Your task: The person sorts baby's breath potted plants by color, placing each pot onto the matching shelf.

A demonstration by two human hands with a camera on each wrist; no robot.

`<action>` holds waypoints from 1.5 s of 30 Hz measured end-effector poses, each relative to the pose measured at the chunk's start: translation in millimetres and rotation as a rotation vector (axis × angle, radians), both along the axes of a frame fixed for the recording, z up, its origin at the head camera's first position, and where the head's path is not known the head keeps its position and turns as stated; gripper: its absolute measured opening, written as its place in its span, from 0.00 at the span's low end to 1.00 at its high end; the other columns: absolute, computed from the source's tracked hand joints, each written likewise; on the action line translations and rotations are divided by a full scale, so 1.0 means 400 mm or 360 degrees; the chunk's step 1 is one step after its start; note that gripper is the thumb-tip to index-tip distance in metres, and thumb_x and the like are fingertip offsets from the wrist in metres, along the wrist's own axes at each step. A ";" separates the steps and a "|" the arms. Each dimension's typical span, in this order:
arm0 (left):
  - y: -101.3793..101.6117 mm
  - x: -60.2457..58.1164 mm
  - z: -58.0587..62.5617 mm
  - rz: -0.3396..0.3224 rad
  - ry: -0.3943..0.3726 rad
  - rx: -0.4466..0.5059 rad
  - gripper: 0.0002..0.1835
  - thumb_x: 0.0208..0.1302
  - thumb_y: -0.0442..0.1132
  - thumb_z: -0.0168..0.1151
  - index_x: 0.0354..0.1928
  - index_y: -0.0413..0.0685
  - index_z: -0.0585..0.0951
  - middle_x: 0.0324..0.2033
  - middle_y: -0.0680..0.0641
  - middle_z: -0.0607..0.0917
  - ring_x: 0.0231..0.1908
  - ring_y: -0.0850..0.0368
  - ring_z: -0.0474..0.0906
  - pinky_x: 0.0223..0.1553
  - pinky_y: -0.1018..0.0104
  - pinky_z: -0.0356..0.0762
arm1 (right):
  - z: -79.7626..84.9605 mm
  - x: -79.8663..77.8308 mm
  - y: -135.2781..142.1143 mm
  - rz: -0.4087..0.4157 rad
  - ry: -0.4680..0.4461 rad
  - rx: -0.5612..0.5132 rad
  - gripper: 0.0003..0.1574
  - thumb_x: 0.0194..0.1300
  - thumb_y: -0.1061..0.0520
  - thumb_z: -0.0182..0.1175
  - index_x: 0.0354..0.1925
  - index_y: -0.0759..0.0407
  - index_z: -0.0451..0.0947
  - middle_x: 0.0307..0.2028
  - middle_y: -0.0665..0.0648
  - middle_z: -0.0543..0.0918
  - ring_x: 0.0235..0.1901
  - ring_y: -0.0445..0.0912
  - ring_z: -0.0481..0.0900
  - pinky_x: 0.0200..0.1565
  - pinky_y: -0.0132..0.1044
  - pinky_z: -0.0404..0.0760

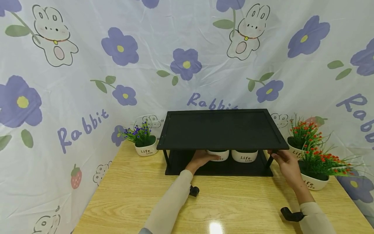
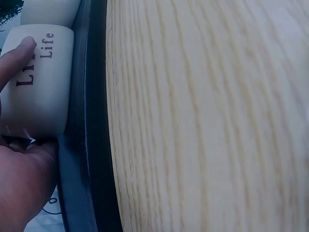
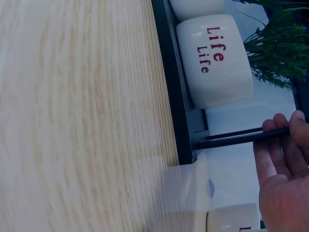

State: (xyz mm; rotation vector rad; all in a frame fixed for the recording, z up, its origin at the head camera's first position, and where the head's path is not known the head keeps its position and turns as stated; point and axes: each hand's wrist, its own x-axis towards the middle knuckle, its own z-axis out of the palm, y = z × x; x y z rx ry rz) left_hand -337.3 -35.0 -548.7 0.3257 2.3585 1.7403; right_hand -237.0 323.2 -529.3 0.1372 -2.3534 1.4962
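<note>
A black two-tier shelf (image 1: 222, 130) stands on the wooden table, with two white flowerpots marked "Life" on its lower board. My left hand (image 1: 201, 158) reaches in under the top board and grips the left flowerpot (image 2: 43, 96), thumb across its lettering and fingers at its side. Beside it is the other flowerpot (image 3: 217, 63), its green plant showing in the right wrist view. At the front right corner, my right hand (image 1: 287, 165) holds the slim black post (image 3: 236, 140) between thumb and fingers. The top board hides both plants in the head view.
Left of the shelf stands a pot with blue flowers (image 1: 146, 150). Two pots with red flowers, one behind the front pot (image 1: 315, 182), stand close by my right hand. A printed rabbit cloth (image 1: 187, 39) hangs behind the table (image 1: 228, 201).
</note>
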 end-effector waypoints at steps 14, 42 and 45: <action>-0.027 -0.005 0.001 -0.0131 -0.0049 0.0088 0.55 0.60 0.43 0.82 0.84 0.57 0.58 0.78 0.43 0.66 0.76 0.40 0.67 0.78 0.42 0.66 | -0.002 0.000 0.002 -0.0014 -0.0030 0.0002 0.23 0.85 0.54 0.53 0.71 0.57 0.75 0.60 0.62 0.83 0.56 0.23 0.78 0.54 0.13 0.74; -0.190 0.050 0.075 -0.0031 0.0353 -0.0013 0.15 0.80 0.34 0.60 0.60 0.32 0.82 0.46 0.32 0.87 0.45 0.39 0.89 0.48 0.55 0.91 | 0.001 0.001 -0.004 -0.0002 0.0008 -0.0044 0.22 0.85 0.56 0.54 0.71 0.58 0.75 0.57 0.52 0.83 0.55 0.25 0.79 0.55 0.13 0.75; -0.213 0.062 0.077 -0.0048 0.0331 0.0003 0.15 0.81 0.37 0.60 0.57 0.30 0.83 0.43 0.34 0.87 0.42 0.42 0.89 0.45 0.56 0.91 | 0.001 0.003 -0.005 0.0011 0.0010 -0.0064 0.22 0.85 0.56 0.54 0.70 0.58 0.75 0.55 0.44 0.83 0.55 0.24 0.79 0.55 0.13 0.75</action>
